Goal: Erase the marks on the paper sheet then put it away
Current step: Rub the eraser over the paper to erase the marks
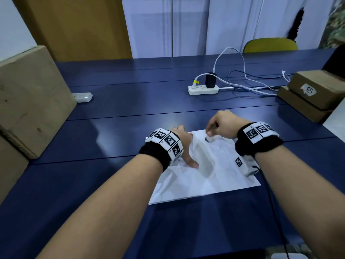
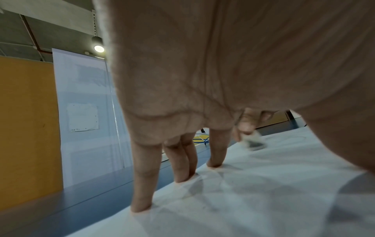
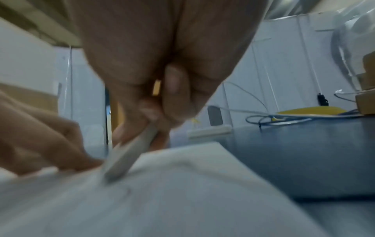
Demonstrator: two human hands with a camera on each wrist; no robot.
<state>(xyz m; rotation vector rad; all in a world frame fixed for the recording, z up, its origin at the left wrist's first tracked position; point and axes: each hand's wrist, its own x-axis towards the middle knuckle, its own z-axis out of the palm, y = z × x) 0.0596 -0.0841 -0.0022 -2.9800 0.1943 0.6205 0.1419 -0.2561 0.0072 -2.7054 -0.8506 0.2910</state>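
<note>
A white paper sheet (image 1: 205,176) with faint pencil circles lies on the blue table (image 1: 130,109) in front of me. My left hand (image 1: 183,148) presses flat on the sheet's left part, its straight fingers (image 2: 142,184) spread on the paper (image 2: 263,200). My right hand (image 1: 222,126) pinches a white eraser (image 1: 208,138) and holds its dirty tip against the sheet's far edge. In the right wrist view the eraser (image 3: 129,154) slants down onto the paper (image 3: 182,200), blurred. The left wrist view shows the eraser (image 2: 253,141) beyond my fingers.
A white power strip (image 1: 203,89) with a black charger and trailing cables sits behind the sheet. Cardboard boxes stand at the left (image 1: 31,101) and at the right (image 1: 315,90). A small white case (image 1: 83,97) lies at the left. A yellow chair (image 1: 270,45) is behind the table.
</note>
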